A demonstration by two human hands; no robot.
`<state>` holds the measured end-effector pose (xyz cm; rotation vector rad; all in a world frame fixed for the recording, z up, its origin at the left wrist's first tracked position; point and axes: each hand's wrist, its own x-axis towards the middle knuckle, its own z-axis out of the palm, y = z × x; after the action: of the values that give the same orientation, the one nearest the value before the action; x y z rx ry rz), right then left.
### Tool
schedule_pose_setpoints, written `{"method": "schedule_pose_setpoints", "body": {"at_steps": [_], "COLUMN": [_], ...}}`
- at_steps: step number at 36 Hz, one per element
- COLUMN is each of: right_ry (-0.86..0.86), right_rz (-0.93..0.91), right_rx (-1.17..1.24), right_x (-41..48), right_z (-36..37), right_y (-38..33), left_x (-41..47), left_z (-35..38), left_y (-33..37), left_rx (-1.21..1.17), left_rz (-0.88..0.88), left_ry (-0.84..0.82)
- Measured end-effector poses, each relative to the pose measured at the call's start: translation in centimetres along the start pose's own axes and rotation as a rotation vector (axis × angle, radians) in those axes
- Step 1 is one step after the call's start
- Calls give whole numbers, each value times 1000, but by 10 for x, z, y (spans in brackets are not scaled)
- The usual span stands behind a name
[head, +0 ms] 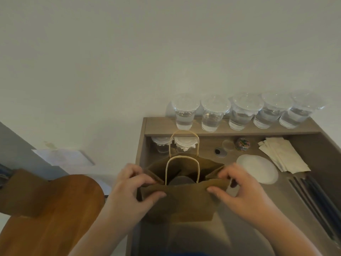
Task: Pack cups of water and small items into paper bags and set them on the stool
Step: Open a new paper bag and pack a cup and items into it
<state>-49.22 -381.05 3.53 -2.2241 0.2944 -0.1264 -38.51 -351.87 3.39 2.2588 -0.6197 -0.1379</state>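
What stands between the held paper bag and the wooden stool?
Nothing visible in the gap. The left hand and right hand hold the paper bag open; the stool lies to its left, with what looks like another brown bag on its left part.

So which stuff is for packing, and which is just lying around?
For the job:
paper bag, held open by left hand and right hand; lidded cups of water; napkins; wooden stool.

Lying about:
sheet of paper; metal-ringed cable hole.

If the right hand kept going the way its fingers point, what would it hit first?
The right hand pinches the paper bag, fingers pointing left across its mouth; likely the near handle first, then the left hand, though depth is unclear.
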Motion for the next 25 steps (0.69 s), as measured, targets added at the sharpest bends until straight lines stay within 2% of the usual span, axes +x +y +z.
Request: {"method": "schedule_pose_setpoints", "body": {"at_steps": [3,7,10,14,20,25], "right_ry": [151,6,-72,-132,-79,-1], "right_rz": [-33,-37,-31,-22,-6,-13], "right_rx": [-28,47,2,88,183,193], "right_x": [1,9,16,22,18,11], "right_z": [0,-3,-3,-1,5,-1], "right_y": [2,0,-4,-10,-10,-8], "left_x": [2,6,11,18,21,21], "left_z": [-1,2,0,-5,-1,0], "left_y": [-5,-6,-3,-2,4,9], "left_rx": [22,-154,-197,-125,-138,-231], "left_rz": [65,-17,-36,5,-30,32], "left_ry": [129,167,95,-59,-83,-34]}}
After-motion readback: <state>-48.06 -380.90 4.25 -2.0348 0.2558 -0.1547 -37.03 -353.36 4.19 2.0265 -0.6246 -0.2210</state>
